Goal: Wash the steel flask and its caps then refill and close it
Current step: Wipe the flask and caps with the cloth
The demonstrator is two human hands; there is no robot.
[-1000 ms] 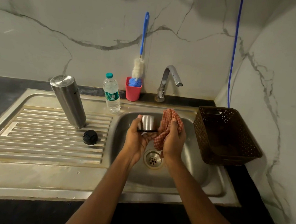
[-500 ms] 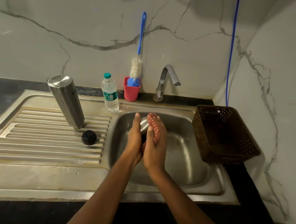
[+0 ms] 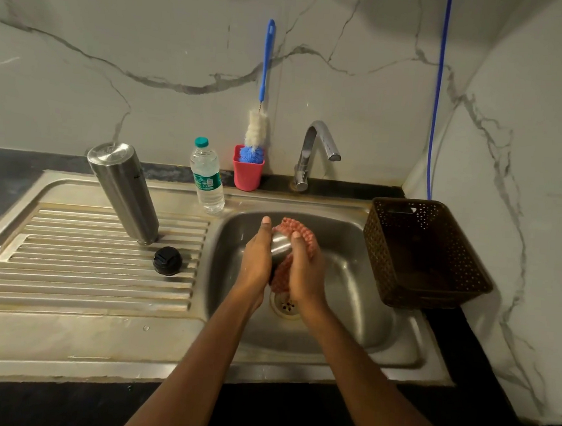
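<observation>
Brown perforated basket (image 3: 380,253) at right; red cup (image 3: 247,174) with a blue-handled bottle brush (image 3: 267,62) against the marble wall (image 3: 120,18).

open: sink basin (image 3: 360,291) right half | blocks: basket (image 3: 402,261) right; flask (image 3: 123,191) left

I see a silver flask (image 3: 123,191) and black cap (image 3: 167,260) at left, a red-checked cloth (image 3: 288,227) at centre, a pink cup (image 3: 247,174) far back, a brown basket (image 3: 426,256) right, grey-veined white wall (image 3: 119,35).

Likely a home kitchen — steel sink (image 3: 396,347), tap (image 3: 314,148), marble-look wall (image 3: 152,37).
</observation>
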